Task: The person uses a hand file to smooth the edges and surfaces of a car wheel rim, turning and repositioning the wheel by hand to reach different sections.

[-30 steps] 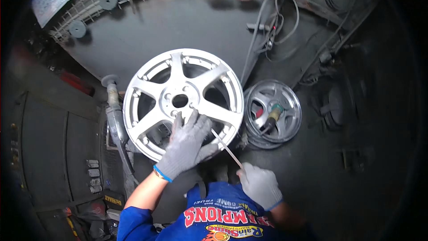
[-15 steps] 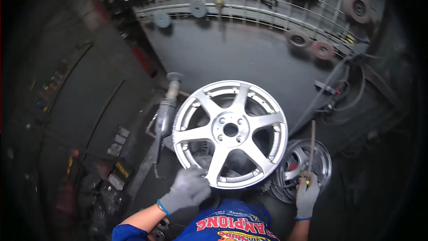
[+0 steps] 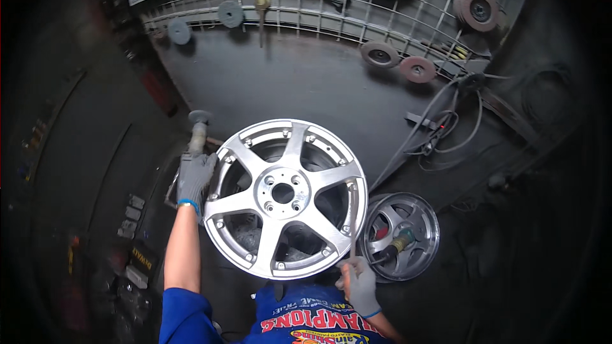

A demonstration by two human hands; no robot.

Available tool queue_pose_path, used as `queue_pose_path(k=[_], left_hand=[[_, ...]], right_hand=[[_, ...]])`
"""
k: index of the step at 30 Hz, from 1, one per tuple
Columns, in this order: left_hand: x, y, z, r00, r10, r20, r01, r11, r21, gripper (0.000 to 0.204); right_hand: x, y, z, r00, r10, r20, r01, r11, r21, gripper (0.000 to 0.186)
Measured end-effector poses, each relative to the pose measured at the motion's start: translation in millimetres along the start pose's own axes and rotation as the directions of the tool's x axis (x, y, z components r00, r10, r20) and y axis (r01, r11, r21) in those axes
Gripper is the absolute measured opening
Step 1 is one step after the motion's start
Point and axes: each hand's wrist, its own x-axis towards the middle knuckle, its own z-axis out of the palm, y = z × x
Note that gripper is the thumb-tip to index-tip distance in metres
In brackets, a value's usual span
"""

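Observation:
A silver alloy wheel rim (image 3: 280,175) with several spokes and bare centre holes lies face up in front of me. My left hand (image 3: 194,178), in a grey glove, is closed around the body of a long grinder (image 3: 199,135) at the wheel's left edge; a round disc tops the tool. Close to the wheel's near right edge, my gloved right hand (image 3: 361,288) grips a thin straight stick (image 3: 353,236) that points away from me. The stick's tip overlaps the wheel's rim in the view; whether they touch I cannot tell.
A smaller wheel (image 3: 428,255) rests at the right with a green and black power tool (image 3: 400,242) on it. Behind stands a dark panel (image 3: 293,76) below a wire grid (image 3: 306,22) hung with discs. Cables (image 3: 446,114) loop at the right.
My left hand has gone from the wheel's near left rim up to the grinder. My right hand, still holding the stick, has moved left, off the smaller wheel. The view has shifted.

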Motion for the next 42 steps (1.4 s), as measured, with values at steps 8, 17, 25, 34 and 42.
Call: queue_pose_path(k=[8,17,25,34,42], left_hand=[[19.9,-10.0,9.1,0.972,0.146,0.181,-0.117,0.979,-0.166,0.055],[-46.2,-41.4,27.5,0.995,-0.096,0.028,0.1,0.962,-0.255,0.05],[-267.1,11.1,59.5,0.91,-0.412,0.046,0.335,0.667,-0.666,0.044],[-338.0,40.9,87.8,0.858,-0.314,0.406,0.498,0.32,-0.806,0.034],[-350.3,77.2,128.8,0.694,-0.073,0.716,0.718,0.138,-0.682,0.04]], right_hand=[[7.1,-4.6,44.9,0.984,0.062,-0.165,-0.047,0.995,0.094,0.02],[133.8,-37.8,-12.3,0.853,-0.509,-0.113,0.353,0.722,-0.595,0.031],[290.4,-121.4,-7.4,0.781,-0.527,0.335,0.567,0.372,-0.735,0.04],[217.9,-96.0,-30.1,0.811,-0.536,0.235,0.523,0.484,-0.701,0.033],[92.8,-1.1,-66.9,0.979,-0.172,-0.106,0.163,0.983,-0.086,0.022]])
